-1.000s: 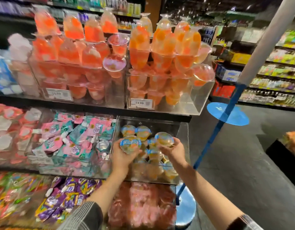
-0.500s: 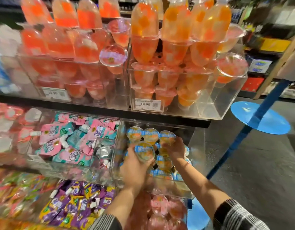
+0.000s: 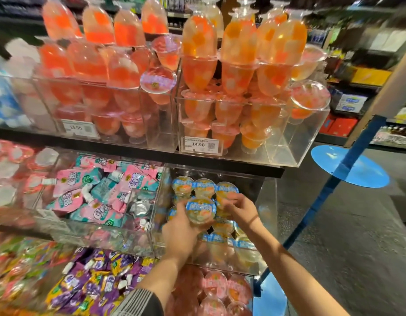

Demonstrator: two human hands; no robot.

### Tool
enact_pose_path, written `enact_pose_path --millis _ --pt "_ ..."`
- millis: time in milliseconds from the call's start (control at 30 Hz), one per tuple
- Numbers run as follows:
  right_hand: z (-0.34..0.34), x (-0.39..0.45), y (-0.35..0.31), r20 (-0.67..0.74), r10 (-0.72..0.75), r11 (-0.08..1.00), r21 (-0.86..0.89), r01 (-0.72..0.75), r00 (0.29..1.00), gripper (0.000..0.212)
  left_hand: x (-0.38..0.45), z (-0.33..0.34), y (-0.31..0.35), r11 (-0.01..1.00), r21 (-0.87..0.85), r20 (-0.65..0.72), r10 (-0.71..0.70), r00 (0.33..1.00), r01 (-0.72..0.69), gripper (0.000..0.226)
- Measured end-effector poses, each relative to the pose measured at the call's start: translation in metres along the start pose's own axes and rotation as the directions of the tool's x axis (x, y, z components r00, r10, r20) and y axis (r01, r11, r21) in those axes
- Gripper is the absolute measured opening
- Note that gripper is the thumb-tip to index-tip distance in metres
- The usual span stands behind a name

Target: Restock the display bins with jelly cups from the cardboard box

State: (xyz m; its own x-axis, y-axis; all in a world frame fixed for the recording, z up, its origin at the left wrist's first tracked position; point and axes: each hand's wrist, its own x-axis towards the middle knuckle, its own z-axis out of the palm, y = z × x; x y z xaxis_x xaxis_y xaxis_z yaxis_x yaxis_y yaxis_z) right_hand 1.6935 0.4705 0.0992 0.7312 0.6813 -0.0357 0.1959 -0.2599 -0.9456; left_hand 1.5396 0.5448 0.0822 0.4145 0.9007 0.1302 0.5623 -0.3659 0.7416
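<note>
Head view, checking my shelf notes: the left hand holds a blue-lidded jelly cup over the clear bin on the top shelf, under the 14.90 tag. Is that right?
Not quite. The head view shows the left hand holding the blue-lidded jelly cup over the clear bin on the middle shelf, below the shelf with the 14.90 tag. The top-shelf bins hold tall orange and red cups.

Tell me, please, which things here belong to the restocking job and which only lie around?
Job:
left hand
blue-lidded clear jelly cup it grips
right hand
clear acrylic bin of matching cups

Not the job:
pink and teal pouches
tall orange jelly goblets
blue round floor base
</note>
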Motion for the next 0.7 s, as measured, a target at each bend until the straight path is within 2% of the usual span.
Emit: enact_pose_path --millis 67,100,200,233,267,367,500,533,600,700 --pt "0.002 -0.012 -0.009 0.168 -0.135 0.989 0.075 0.124 0.977 0.026 0.000 0.000 0.000 0.999 0.031 0.000 0.025 1.000 -0.025 0.082" --pt "0.002 -0.016 -0.012 0.247 -0.177 0.984 0.024 0.177 0.953 0.033 -0.001 0.000 -0.001 0.999 0.038 0.007 0.034 0.999 -0.034 0.082" --pt "0.010 -0.025 -0.026 0.374 -0.336 0.865 -0.240 0.440 0.864 0.082 -0.003 -0.003 -0.002 0.996 0.052 0.037 0.071 0.997 -0.073 0.081" --pt "0.014 -0.025 -0.028 0.407 -0.312 0.837 -0.309 0.451 0.859 0.097 -0.004 -0.003 -0.003 0.995 0.047 0.041 0.090 0.995 -0.092 0.081" --pt "0.015 -0.027 -0.033 0.438 -0.248 0.834 -0.358 0.420 0.864 0.102 -0.005 -0.004 -0.004 0.993 0.040 0.044 0.106 0.993 -0.108 0.082" --pt "0.010 -0.023 -0.042 0.476 -0.124 0.804 -0.466 0.369 0.870 0.088 -0.006 -0.006 -0.004 0.990 0.018 0.054 0.135 0.989 -0.136 0.080" --pt "-0.028 -0.016 -0.056 0.433 -0.113 0.758 -0.544 0.359 0.894 0.061 -0.005 -0.007 -0.005 0.982 -0.077 0.104 0.179 0.978 -0.172 0.068" --pt "-0.040 -0.011 -0.058 0.408 -0.108 0.718 -0.598 0.355 0.906 0.059 -0.004 -0.006 -0.007 0.984 -0.077 0.114 0.172 0.979 -0.163 0.061" --pt "-0.058 -0.002 -0.061 0.355 -0.117 0.550 -0.755 0.358 0.927 0.065 -0.002 -0.004 -0.007 0.988 0.007 0.124 0.151 0.981 -0.153 0.050" --pt "-0.063 0.001 -0.067 0.366 -0.131 0.122 -0.916 0.381 0.921 0.067 0.002 0.000 -0.006 0.985 0.108 0.133 0.123 0.983 -0.138 0.055"
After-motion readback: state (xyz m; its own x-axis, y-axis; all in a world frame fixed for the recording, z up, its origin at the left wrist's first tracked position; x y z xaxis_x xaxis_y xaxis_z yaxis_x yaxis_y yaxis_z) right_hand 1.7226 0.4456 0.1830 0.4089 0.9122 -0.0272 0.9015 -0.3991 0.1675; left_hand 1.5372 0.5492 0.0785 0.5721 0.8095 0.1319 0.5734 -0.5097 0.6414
